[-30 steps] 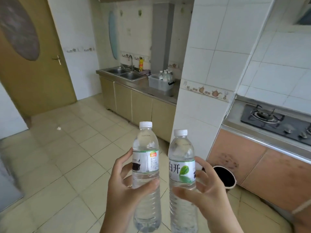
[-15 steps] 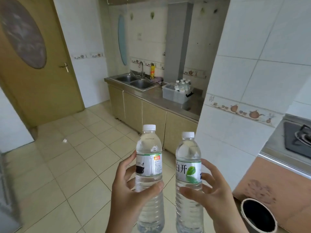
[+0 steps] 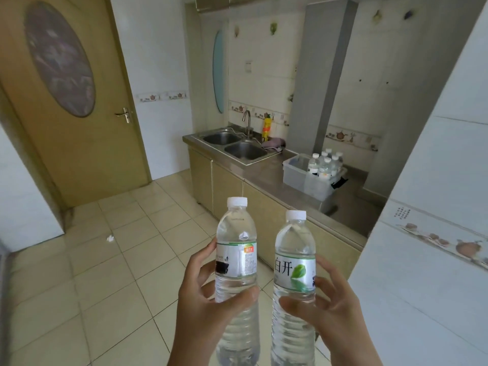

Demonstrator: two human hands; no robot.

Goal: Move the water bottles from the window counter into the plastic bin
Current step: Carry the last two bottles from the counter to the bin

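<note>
Since a second ago the view has swung left and moved closer to the sink side: the gas hob and the dark round bin on the floor have dropped out of sight, the white tiled wall now fills the right edge, and the worktop (image 3: 266, 180) with the plastic bin (image 3: 298, 175) looks larger and nearer. Both hands hold their bottles the same way as before, upright and side by side.

The left hand (image 3: 203, 299) is closed round the left bottle (image 3: 236, 249), thumb across the front below the label and fingers curled behind it. The right hand (image 3: 327, 310) is closed round the right bottle (image 3: 294, 262) in the same manner, thumb in front, fingertips showing past the label's right edge. The two bottles stand just beside each other without touching, both with white caps and clear water inside.

The right bottle's label reads "白开" in dark characters beside a green leaf. The left bottle's label has a green band on top, a small orange patch, a dark picture and a block of fine print too small to read.

The plastic bin sits on the steel worktop toward its right end, well apart from the double sink (image 3: 237, 146) at the left end. Several white-capped bottles (image 3: 326, 165) stand together in the bin's right half; their labels cannot be read. A yellow bottle (image 3: 266, 126) stands at the worktop's back edge behind the sink, next to the tap (image 3: 247, 122). Tiles on the right wall carry small writing that is illegible
</note>
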